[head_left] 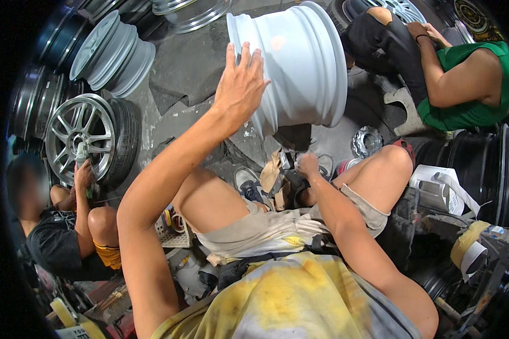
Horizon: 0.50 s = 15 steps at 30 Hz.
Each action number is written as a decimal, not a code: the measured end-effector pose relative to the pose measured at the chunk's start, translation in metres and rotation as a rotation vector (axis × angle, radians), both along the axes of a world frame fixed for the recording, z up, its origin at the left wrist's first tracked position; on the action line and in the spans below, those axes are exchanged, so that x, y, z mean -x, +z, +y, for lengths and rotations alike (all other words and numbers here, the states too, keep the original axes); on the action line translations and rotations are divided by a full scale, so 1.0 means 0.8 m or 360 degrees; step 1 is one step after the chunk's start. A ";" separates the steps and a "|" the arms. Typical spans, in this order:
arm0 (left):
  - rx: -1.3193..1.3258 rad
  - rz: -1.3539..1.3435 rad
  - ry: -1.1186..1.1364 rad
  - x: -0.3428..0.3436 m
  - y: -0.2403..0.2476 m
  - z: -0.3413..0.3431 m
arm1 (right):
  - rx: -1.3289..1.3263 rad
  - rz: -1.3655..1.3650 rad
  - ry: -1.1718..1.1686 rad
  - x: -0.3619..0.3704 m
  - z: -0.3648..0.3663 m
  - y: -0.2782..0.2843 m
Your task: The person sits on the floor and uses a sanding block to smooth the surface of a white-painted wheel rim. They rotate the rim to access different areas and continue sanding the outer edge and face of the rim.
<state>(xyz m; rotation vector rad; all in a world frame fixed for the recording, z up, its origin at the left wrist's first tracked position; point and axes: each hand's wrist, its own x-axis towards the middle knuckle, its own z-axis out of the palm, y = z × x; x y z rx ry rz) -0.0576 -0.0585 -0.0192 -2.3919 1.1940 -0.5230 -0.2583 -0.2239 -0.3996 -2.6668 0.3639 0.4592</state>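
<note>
A pale grey-blue wheel rim (300,68) lies on its side in front of me, at the top middle. My left hand (240,82) rests on its left edge, fingers spread and lying along the surface. Below the rim, between my knees, my right hand (307,165) is closed; what its fingers hold, if anything, I cannot make out. Just left of that hand is a piece of brown paper (270,171). A beige patch marks the rim's upper barrel. Dark material is partly hidden beneath the rim.
At left, a person (68,237) holds a tool against a silver spoked wheel (79,138). Another person in a green top (469,85) sits at right, near another wheel. Grey rims (113,53) stand at upper left. A white jug (435,189) is beside my right knee.
</note>
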 end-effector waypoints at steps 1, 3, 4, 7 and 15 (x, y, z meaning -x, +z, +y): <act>0.0017 -0.0001 0.0019 -0.007 0.003 0.000 | 0.0005 -0.0122 -0.0014 0.003 0.005 -0.001; 0.0072 -0.0072 0.0039 -0.015 -0.006 0.000 | 0.0033 -0.0397 -0.0079 0.004 0.017 -0.004; 0.0104 -0.0112 0.0027 -0.019 -0.007 -0.007 | 0.0063 -0.0555 -0.0151 0.001 0.019 -0.016; -0.0046 -0.0051 0.0060 0.012 -0.004 -0.016 | 0.0001 -0.0698 -0.0238 -0.004 0.022 -0.034; 0.0260 0.0748 -0.0274 0.090 -0.008 0.006 | -0.0213 -0.0306 -0.0284 -0.013 0.045 0.017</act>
